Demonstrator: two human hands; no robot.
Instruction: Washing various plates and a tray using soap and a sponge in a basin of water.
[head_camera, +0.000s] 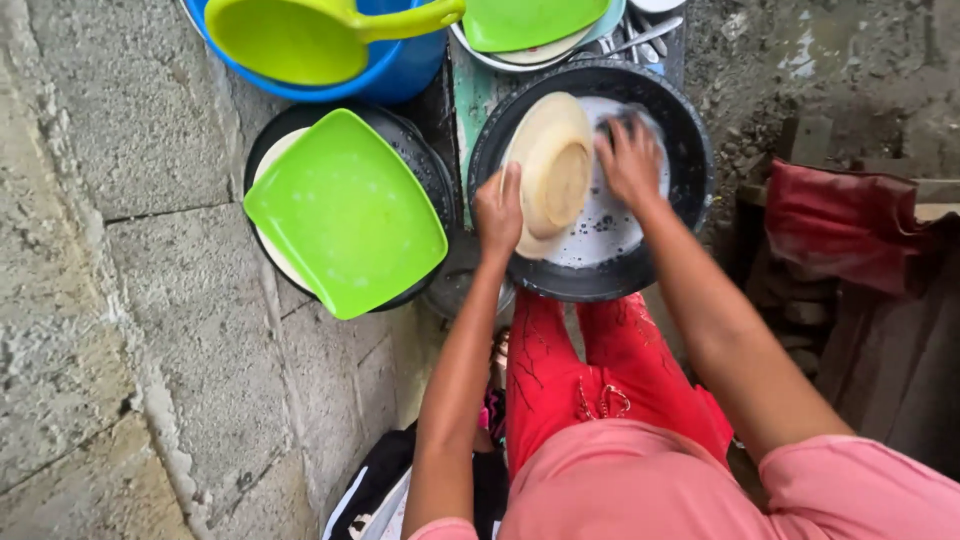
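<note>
While the head camera looks down, the left hand (497, 212) pinches the lower rim of a round cream plastic plate (552, 172), thumb on the front, holding it tilted up on its edge. That plate stands just to the right of this hand, inside a wide black round basin (690, 140) of soapy water. Over on the plate's other side, the right hand (630, 160) is curled on something dark and foamy, touching the water; what it is, I cannot tell. Left of the left hand, a bright green square plastic plate (345, 210) lies on another black basin
</note>
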